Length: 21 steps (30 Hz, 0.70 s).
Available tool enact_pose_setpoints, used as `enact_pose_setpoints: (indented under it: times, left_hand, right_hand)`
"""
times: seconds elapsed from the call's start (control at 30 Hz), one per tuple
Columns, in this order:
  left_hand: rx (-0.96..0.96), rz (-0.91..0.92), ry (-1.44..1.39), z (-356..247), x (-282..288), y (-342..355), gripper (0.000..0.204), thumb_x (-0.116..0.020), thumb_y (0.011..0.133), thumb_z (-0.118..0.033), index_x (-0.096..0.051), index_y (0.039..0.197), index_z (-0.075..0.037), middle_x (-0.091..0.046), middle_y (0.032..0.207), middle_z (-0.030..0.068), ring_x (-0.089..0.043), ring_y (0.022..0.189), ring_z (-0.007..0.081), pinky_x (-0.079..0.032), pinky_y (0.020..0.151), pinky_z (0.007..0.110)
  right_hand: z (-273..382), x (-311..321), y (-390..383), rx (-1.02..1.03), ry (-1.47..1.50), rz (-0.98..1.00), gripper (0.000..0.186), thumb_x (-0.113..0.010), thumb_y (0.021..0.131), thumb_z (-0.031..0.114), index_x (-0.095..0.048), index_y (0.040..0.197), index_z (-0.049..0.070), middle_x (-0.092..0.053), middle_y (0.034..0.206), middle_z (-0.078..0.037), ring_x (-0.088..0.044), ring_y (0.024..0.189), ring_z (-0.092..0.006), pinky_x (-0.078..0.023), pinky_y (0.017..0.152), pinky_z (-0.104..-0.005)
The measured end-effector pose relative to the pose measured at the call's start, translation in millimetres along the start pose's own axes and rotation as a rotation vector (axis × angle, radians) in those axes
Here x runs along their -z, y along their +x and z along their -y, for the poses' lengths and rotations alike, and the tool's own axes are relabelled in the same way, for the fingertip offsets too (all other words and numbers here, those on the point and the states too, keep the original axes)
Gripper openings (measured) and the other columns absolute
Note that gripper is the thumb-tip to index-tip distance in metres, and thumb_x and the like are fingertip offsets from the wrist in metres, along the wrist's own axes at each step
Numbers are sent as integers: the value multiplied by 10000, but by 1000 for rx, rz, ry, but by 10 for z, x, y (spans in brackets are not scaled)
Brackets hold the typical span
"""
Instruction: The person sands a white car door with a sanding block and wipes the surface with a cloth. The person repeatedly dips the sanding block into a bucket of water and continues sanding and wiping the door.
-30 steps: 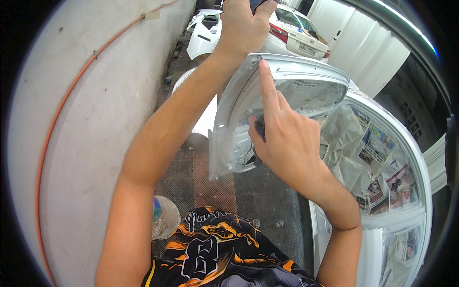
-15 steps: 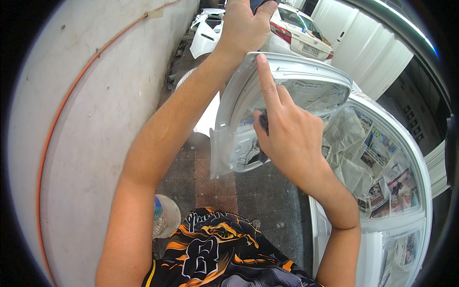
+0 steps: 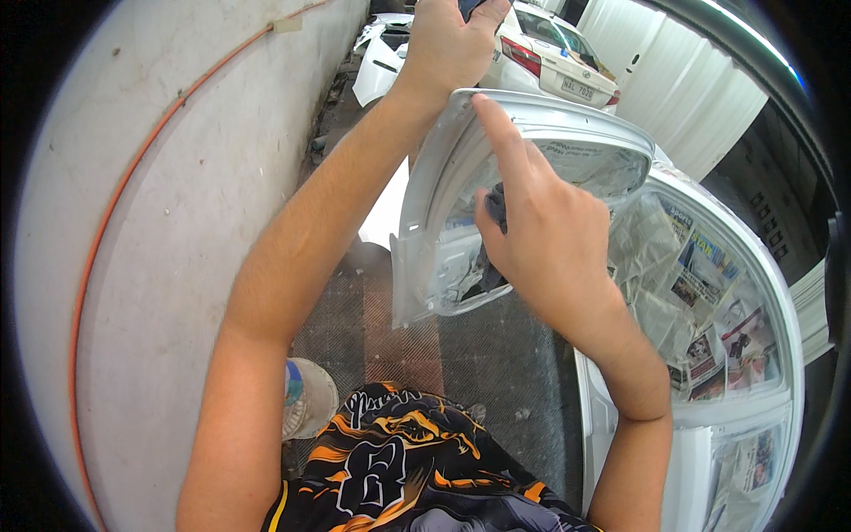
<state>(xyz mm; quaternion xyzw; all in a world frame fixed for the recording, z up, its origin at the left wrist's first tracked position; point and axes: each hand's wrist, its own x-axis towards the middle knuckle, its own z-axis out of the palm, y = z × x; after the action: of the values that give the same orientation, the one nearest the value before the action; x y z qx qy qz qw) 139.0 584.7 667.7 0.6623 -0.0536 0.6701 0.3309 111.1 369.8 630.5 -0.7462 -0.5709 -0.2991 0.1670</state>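
Note:
My left hand (image 3: 452,44) is raised at the top of the view, beyond the upper corner of a whitish-grey car door (image 3: 424,182). Its fingers are closed on a dark object (image 3: 468,8), mostly cut off by the picture's edge. My right hand (image 3: 554,235) is on the near side of the door, its index finger stretched to touch the top edge near that corner. The other fingers curl around a dark grey cloth (image 3: 496,211), part of which hangs below the thumb. Newspaper covers the door's window area.
To the right stands a whitish car body (image 3: 792,355) with newspaper-masked windows (image 3: 691,310). A white car (image 3: 554,66) is parked beyond the door. An orange hose (image 3: 106,208) runs along the left wall (image 3: 177,266). A tub (image 3: 310,399) sits on the floor by my left arm.
My right hand has tilted slightly, its knuckles shifting right while the fingertip stays at the door's top edge. More cloth shows below the thumb. My left hand has moved slightly left.

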Motion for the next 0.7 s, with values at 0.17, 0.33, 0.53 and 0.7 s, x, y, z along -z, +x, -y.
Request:
enact_pose_setpoints:
  times: [0.17, 0.33, 0.53, 0.7]
  left_hand:
    - [12, 5, -11, 23, 6, -8, 487, -683, 980, -123, -552, 1428, 18, -599, 1333, 239, -594, 1252, 347, -440, 1110, 403]
    - [-9, 0, 28, 36, 25, 3, 488, -677, 980, -106, -549, 1433, 23, -597, 1364, 234, -591, 1273, 330, -447, 1108, 392]
    - [70, 53, -111, 30, 17, 24, 465, -646, 997, -57, -547, 1446, 6, -644, 1327, 174, -626, 1209, 248, -478, 1063, 347]
    - [112, 93, -206, -22, 42, 25, 459, -625, 1006, -30, -547, 1458, -15, -673, 1290, 123, -640, 1162, 191, -495, 1022, 309]
  right_hand:
    - [-53, 103, 55, -6, 1, 118, 759, -725, 860, 121, -423, 1550, 220, -733, 1115, -111, -731, 749, -314, -572, 629, -410]
    - [9, 23, -43, -1, 21, 42, 871, -714, 863, 133, -328, 1638, 227, -715, 1065, -77, -723, 725, -299, -561, 587, -419]
    - [-2, -106, -55, -31, -107, 105, 951, -723, 842, 129, -270, 1672, 231, -662, 960, -82, -690, 658, -307, -550, 558, -425]
    - [50, -115, -140, -2, 4, 105, 963, -719, 837, 125, -255, 1676, 211, -658, 959, -106, -698, 672, -327, -558, 569, -441]
